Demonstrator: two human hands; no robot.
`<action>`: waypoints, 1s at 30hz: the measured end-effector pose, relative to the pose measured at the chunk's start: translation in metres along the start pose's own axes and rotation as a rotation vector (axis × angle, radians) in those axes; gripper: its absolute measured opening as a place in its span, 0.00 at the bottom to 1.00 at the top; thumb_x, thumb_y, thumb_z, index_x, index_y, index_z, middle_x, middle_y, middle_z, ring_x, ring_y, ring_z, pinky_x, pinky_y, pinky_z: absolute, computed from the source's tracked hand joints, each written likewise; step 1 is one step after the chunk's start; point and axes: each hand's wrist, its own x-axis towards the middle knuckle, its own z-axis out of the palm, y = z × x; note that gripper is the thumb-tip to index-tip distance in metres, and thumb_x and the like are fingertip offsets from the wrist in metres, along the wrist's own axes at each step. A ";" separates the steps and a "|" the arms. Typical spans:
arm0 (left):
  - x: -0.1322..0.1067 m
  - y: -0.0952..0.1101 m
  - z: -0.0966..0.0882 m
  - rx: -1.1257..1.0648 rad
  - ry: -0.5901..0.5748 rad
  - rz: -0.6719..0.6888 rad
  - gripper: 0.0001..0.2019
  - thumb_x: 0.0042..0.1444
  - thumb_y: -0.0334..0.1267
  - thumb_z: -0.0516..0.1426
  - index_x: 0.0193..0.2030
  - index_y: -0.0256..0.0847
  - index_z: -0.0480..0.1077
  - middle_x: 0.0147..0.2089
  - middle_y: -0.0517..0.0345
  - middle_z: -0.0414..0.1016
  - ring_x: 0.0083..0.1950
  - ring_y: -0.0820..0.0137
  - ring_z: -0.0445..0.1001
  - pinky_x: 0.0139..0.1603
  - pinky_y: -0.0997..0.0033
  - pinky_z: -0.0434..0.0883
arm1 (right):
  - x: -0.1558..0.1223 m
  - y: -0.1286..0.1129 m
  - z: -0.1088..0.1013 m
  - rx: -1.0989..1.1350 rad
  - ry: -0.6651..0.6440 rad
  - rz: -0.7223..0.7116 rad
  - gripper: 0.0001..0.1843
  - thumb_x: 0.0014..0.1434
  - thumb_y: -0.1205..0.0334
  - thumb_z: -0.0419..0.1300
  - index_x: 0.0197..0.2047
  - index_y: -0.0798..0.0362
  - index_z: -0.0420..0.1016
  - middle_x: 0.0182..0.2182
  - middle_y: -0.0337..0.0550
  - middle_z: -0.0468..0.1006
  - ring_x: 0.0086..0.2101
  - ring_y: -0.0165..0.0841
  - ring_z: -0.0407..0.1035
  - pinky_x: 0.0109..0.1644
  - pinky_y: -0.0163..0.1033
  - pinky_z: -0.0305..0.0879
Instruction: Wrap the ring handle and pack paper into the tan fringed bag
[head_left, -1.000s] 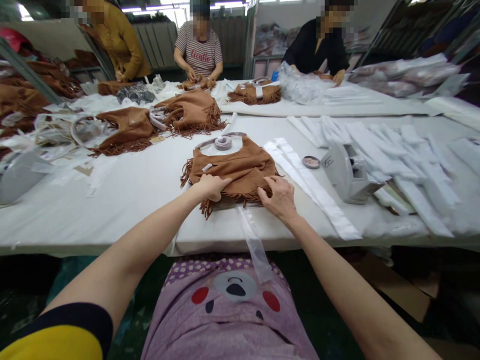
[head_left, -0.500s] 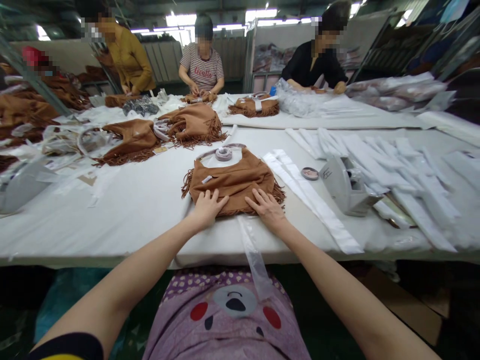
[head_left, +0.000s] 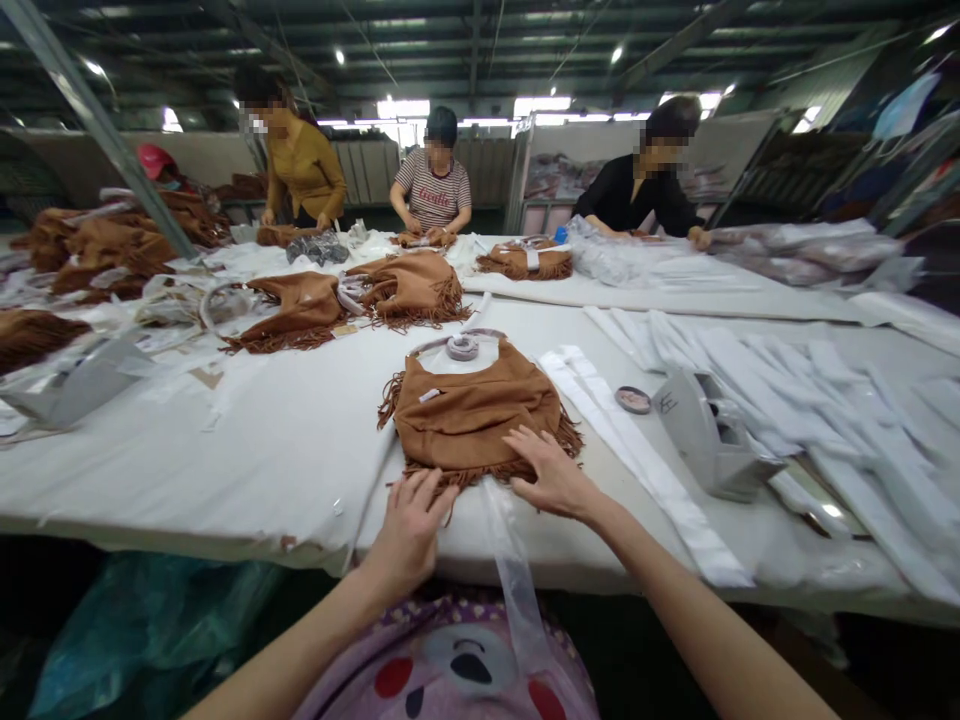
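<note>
A brown suede fringed bag (head_left: 472, 415) lies flat on the white table (head_left: 247, 450) in front of me, with a wrapped strap coiled at its top (head_left: 462, 347). My left hand (head_left: 409, 525) rests open with fingers spread at the bag's lower fringe, near the table edge. My right hand (head_left: 551, 475) lies flat and open on the bag's lower right corner. A clear plastic strip (head_left: 514, 570) hangs from under the bag over the table edge between my arms.
A grey tape dispenser (head_left: 705, 435), a small round tin (head_left: 634, 400) and several white paper strips (head_left: 780, 380) lie to the right. More brown fringed bags (head_left: 360, 295) lie further back and left. Three people work at the far side.
Both hands have slid down the bag toward me, from its middle to its lower fringe. The view has tilted upward, showing more of the ceiling.
</note>
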 end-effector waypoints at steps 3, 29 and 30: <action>-0.004 0.029 0.007 -0.104 -0.053 0.204 0.36 0.46 0.31 0.54 0.64 0.51 0.51 0.70 0.51 0.47 0.68 0.54 0.48 0.66 0.42 0.45 | 0.009 -0.017 0.014 -0.011 0.025 -0.069 0.34 0.49 0.63 0.56 0.61 0.55 0.58 0.63 0.53 0.58 0.63 0.42 0.47 0.65 0.56 0.44; 0.005 -0.009 0.043 -0.285 0.434 -0.086 0.23 0.59 0.42 0.52 0.62 0.47 0.56 0.57 0.51 0.68 0.57 0.61 0.64 0.55 0.56 0.65 | 0.037 0.008 0.084 -0.329 0.186 -0.232 0.20 0.60 0.67 0.52 0.56 0.50 0.66 0.53 0.50 0.72 0.55 0.40 0.63 0.60 0.52 0.56; 0.005 -0.013 0.042 -0.281 0.466 -0.220 0.27 0.59 0.42 0.52 0.64 0.44 0.52 0.57 0.49 0.67 0.57 0.61 0.64 0.55 0.57 0.66 | 0.037 0.010 0.086 -0.327 0.205 -0.234 0.20 0.60 0.66 0.52 0.56 0.50 0.67 0.53 0.50 0.72 0.55 0.40 0.63 0.60 0.53 0.55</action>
